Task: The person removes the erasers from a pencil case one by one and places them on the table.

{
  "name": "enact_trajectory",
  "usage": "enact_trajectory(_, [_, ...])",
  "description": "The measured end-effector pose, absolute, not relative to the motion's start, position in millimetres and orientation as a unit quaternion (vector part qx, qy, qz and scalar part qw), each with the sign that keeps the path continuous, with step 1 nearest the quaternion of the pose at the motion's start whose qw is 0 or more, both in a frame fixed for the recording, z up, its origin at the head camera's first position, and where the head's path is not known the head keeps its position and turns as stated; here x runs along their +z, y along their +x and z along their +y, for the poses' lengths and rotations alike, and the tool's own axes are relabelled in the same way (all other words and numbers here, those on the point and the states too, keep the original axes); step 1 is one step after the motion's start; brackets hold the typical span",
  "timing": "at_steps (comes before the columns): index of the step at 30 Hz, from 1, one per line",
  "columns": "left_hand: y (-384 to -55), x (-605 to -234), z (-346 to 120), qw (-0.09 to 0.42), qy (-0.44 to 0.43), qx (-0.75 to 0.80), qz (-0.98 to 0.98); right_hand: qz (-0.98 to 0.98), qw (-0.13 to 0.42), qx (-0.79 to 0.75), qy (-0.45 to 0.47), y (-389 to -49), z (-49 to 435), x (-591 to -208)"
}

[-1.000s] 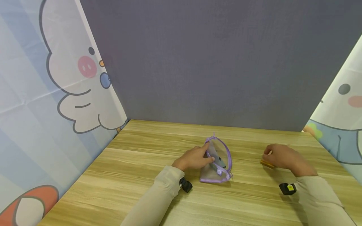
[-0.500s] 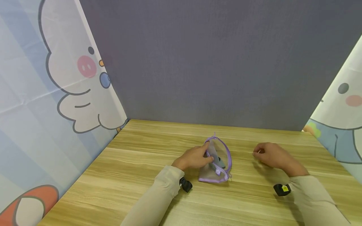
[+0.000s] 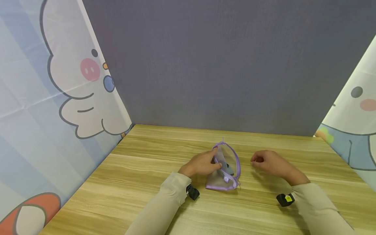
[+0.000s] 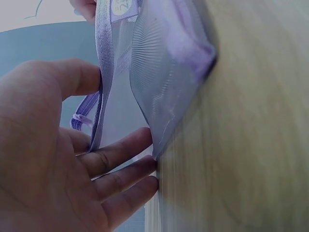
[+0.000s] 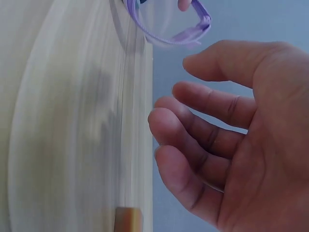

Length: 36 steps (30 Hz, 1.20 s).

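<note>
A mesh zipper pouch [image 3: 215, 181] with purple edging lies on the table, its mouth gaping to the right. My left hand [image 3: 201, 163] holds the zipper edge between thumb and fingers, as the left wrist view [image 4: 105, 63] also shows. Inside the pouch is a flat grey-blue item [image 3: 230, 169] with a dark spot; its kind is unclear. Right of the mouth, apart from it, my right hand [image 3: 271, 164] hovers with loosely curled fingers and nothing in them. An orange-brown block [image 5: 128, 220] rests on the table in the right wrist view; the head view hides it.
The wood-grain table [image 3: 141, 176] runs back to a dark grey panel [image 3: 220, 65]. Printed cartoon curtains [image 3: 70, 114] hang at both sides. Each wrist carries a small black camera [image 3: 193, 192].
My right hand has left the orange-brown block and moved left toward the pouch, without the block. The left hand keeps its hold; the pouch has barely shifted.
</note>
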State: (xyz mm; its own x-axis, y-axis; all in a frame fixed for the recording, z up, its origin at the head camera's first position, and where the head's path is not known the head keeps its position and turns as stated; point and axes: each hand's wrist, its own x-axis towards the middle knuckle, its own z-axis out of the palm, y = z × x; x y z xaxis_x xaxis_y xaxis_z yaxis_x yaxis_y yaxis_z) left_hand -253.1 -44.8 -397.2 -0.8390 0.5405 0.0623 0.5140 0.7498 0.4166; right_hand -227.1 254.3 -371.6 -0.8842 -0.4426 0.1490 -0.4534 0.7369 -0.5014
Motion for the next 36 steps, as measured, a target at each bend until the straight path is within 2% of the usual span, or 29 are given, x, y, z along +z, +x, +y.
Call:
enact_trajectory(18, [-253, -400, -47, 0.036, 0.283, 0.214, 0.934, -0.895, -0.040, 0.330, 0.298, -228, 222, -377])
enact_trajectory(36, [-256, -396, -46, 0.036, 0.293, 0.206, 0.933, -0.888, -0.092, 0.312, 0.326, -233, 210, -366])
